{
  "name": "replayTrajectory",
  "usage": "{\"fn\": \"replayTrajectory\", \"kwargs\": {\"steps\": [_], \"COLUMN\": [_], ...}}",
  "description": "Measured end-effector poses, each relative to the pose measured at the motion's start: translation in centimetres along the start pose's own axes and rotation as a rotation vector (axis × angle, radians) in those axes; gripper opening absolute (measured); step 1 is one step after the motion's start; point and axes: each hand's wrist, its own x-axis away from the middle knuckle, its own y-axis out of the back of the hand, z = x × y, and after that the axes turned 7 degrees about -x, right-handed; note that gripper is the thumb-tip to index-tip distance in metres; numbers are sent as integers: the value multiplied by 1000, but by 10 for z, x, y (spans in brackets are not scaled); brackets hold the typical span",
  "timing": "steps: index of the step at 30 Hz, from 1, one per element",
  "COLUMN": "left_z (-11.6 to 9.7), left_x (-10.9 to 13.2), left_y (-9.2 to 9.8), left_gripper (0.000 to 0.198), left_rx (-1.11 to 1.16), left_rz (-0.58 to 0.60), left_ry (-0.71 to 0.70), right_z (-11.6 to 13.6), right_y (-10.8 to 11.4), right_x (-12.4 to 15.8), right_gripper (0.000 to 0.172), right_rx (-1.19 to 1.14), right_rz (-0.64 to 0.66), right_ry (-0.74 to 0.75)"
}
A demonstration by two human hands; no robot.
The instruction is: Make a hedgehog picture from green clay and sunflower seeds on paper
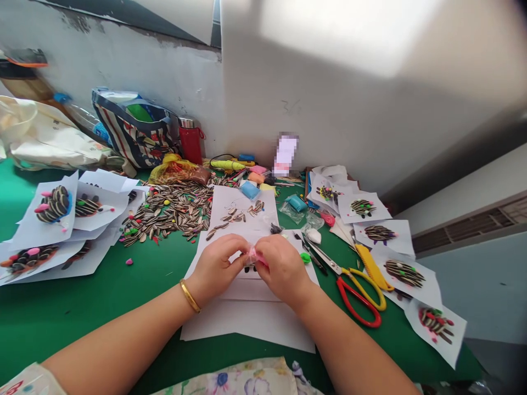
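Observation:
Both hands meet above white paper sheets (pixel 247 318) at the middle of the table. My left hand (pixel 220 263) pinches one side of a small clear plastic packet of pink clay (pixel 258 257). On the packet's other side, my right hand (pixel 284 269) has its fingers closed around it and hides part of it. Dark seeds show on the paper just under the fingers. Past the hands, striped sunflower seeds (pixel 236 215) lie on another white sheet (pixel 222 198). A bit of green clay (pixel 305 257) is beside my right hand.
Scissors (pixel 358 296) and a yellow utility knife (pixel 373 267) lie to the right, near seed-covered cards (pixel 405 272). More cards (pixel 55 211) are stacked at left. Behind are a seed pile (pixel 177 211), blue clay packets (pixel 249 189), a red bottle (pixel 190 144), a bag (pixel 135 131) and the wall.

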Motion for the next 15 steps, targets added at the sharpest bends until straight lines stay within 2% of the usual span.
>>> {"fn": "replayTrajectory", "kwargs": {"steps": [4,8,15], "left_z": [-2,-2,-3], "left_x": [-2,-3,0], "left_y": [2,0,0], "left_gripper": [17,18,11], "left_rx": [-62,14,10], "left_rz": [61,145,37], "left_ry": [26,113,64], "right_z": [0,1,2], "right_y": [0,-2,1], "right_x": [-1,-3,-2], "right_gripper": [11,12,10], "right_rx": [15,35,-18], "right_rz": [-2,21,52], "right_ry": [34,26,6]}}
